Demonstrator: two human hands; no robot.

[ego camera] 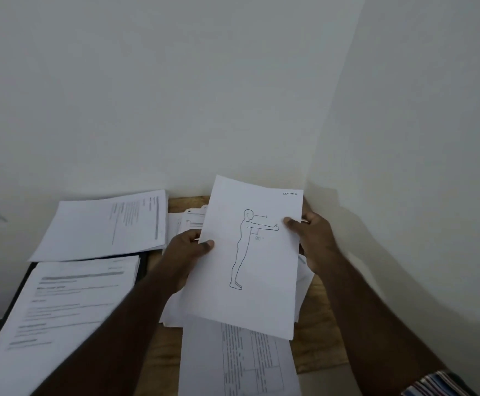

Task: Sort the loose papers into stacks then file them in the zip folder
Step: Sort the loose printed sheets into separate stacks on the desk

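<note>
While the sheet with the figure drawing (250, 252) was held up above the wooden table (315, 324), it was gripped at both side edges. The left hand (187, 250) was closed on the sheet's left edge, with the thumb laid on the front and the fingers hidden behind. The right hand (310, 238) was closed on the right edge in the same way, the thumb pressed on the front face near the drawn figure's outstretched arm. The sheet was tilted slightly, and "SECTION 1" was written in its upper right corner.

Beneath the held sheet, a loose pile of papers (187, 221) was spread on the table, close to the corner of the white walls (233, 81). A printed sheet with a table of text (241, 364) was seen lying nearest the camera, partly covered by the raised sheet. To the left, two sorted stacks were laid out: a far stack (101, 224) with text running sideways, and a near stack (59, 304) of printed forms. The near stack was resting on a dark flat thing (143, 267), of which only the edges could be made out; whether this was the zip folder could not be told. A striped sleeve (438, 384) was visible at the lower right edge.
</note>
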